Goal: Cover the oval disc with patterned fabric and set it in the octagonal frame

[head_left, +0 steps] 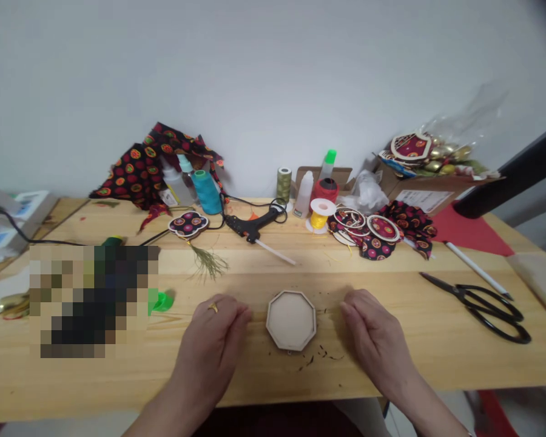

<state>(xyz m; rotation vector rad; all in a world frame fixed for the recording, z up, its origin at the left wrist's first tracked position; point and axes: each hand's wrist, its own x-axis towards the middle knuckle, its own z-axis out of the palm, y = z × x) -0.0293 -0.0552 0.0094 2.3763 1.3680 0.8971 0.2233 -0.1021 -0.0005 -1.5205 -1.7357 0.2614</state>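
An octagonal wooden frame with a raised rim and a plain pale inside lies flat on the table between my two hands, with a small loop at its near edge. To its left, my left hand rests on the tabletop in a loose fist, a gold ring on one finger. My right hand lies curled closed on the other side. Neither hand touches the frame, and nothing shows in either fist. Small dark scraps are scattered by the frame's near edge.
Behind lie a black glue gun and a tasselled fabric ornament. Black scissors and a white pen are at right. Yellow thread, fabric pieces and a cardboard box stand farther back. A blurred patch covers the left.
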